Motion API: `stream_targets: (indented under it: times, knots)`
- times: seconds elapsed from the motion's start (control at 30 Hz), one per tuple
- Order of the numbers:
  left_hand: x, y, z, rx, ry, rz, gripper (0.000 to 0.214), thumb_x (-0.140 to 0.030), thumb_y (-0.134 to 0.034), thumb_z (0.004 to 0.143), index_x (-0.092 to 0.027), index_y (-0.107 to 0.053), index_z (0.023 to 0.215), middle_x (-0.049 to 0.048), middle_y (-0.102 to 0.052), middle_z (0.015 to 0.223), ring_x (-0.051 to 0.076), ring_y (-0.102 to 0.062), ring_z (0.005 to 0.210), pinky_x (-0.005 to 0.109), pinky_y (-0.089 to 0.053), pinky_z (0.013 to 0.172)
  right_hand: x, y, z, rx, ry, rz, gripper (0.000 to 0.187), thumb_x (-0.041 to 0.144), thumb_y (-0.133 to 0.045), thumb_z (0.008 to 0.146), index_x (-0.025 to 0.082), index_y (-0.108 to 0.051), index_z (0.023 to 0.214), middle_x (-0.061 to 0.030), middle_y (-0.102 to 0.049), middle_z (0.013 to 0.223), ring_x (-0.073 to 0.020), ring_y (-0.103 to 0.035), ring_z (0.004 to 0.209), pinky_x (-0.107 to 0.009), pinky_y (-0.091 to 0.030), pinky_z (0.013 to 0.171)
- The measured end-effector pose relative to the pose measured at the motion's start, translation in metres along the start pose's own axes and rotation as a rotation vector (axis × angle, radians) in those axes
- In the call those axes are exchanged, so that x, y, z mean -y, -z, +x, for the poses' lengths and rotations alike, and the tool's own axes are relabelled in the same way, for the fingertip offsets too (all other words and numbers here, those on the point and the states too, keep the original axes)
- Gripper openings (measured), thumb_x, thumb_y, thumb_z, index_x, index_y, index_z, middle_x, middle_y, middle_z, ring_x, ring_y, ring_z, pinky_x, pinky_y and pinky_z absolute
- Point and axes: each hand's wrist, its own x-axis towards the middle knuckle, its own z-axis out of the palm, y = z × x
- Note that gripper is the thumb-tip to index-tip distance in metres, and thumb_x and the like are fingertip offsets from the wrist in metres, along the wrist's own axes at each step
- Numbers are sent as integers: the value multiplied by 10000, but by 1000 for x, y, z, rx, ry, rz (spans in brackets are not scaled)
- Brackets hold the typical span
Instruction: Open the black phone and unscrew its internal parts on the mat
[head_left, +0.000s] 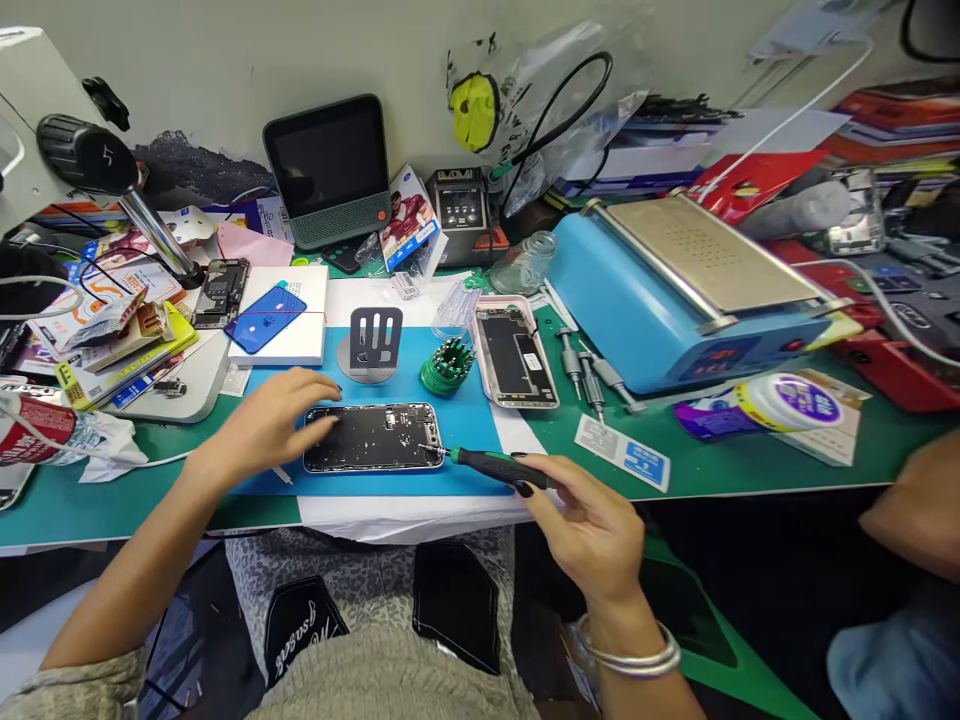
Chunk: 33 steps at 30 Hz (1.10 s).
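Observation:
A phone with its inside exposed (360,440) lies flat on the blue mat (465,480) in front of me. My left hand (274,420) is at the phone's left end, its thumb over the black inner surface and its fingers apart. A green and black screwdriver (495,466) is gripped in my right hand (592,520), with its tip at the phone's right end. Behind the phone are a grey metal stand with slots (375,342) and a green round holder full of bits (448,368). An opened phone shell (516,352) rests to the right of the holder.
A blue heating machine (637,300) fills the back right, with several screwdrivers (589,375) beside it. A purple and white bottle (757,405) lies near the right edge. At left, a blue phone (266,318) sits on a white box (315,345). Another person's arm (915,505) shows at far right.

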Motion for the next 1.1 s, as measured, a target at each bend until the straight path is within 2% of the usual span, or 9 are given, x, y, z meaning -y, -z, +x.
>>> stream_targets:
  times: [0.13, 0.27, 0.47, 0.67, 0.87, 1.0, 1.1]
  knots:
    - [-27, -21, 12, 121, -47, 36, 365, -313, -665, 896, -152, -585, 1213, 149, -615, 1313, 299, -600, 1176, 450, -514, 966, 3, 3, 3, 16, 21, -11, 217, 184, -661, 845, 234, -725, 1047, -58, -736, 933, -202, -701, 821, -343, -597, 721]
    - [-36, -32, 22, 176, -24, 84, 501, -331, -730, 838, -129, -556, 1263, 176, -596, 1334, 336, -589, 1183, 480, -501, 970, 5, 6, 5, 16, 43, -27, 194, 182, -654, 846, 230, -720, 1022, -47, -728, 871, -189, -690, 749, -317, -578, 655]
    - [-38, -31, 30, 216, 8, 119, 542, -358, -758, 811, -125, -552, 1256, 164, -631, 1272, 333, -614, 1123, 461, -517, 931, 9, 5, 14, 62, 84, -50, 205, 164, -644, 834, 240, -725, 1006, -35, -749, 909, -194, -718, 807, -306, -604, 717]
    - [-40, -28, 31, 220, 20, 123, 542, -360, -767, 809, -101, -559, 1237, 177, -635, 1265, 332, -613, 1130, 451, -525, 935, 11, 12, 20, 72, 141, -38, 237, 124, -629, 843, 249, -698, 1033, -21, -733, 891, -174, -705, 780, -286, -593, 697]
    - [-40, -29, 31, 213, 24, 122, 553, -370, -760, 811, -113, -552, 1254, 172, -631, 1267, 325, -607, 1140, 450, -524, 944, 7, 11, 21, 96, 158, -99, 208, 132, -619, 862, 237, -659, 1037, -20, -717, 891, -168, -694, 790, -274, -581, 709]
    - [-40, -30, 31, 205, 28, 112, 576, -366, -766, 807, -96, -551, 1268, 177, -631, 1264, 329, -603, 1144, 454, -525, 944, 6, 17, 26, 231, 175, -258, 141, 196, -638, 876, 216, -613, 1013, -5, -689, 825, -140, -646, 649, -248, -539, 601]
    - [-40, -31, 31, 189, 38, 98, 584, -369, -764, 809, -86, -553, 1274, 183, -634, 1254, 333, -607, 1135, 468, -525, 938, 9, 18, 33, 372, 239, -409, 169, 221, -564, 921, 184, -581, 1085, -40, -697, 917, -172, -688, 753, -272, -540, 634]
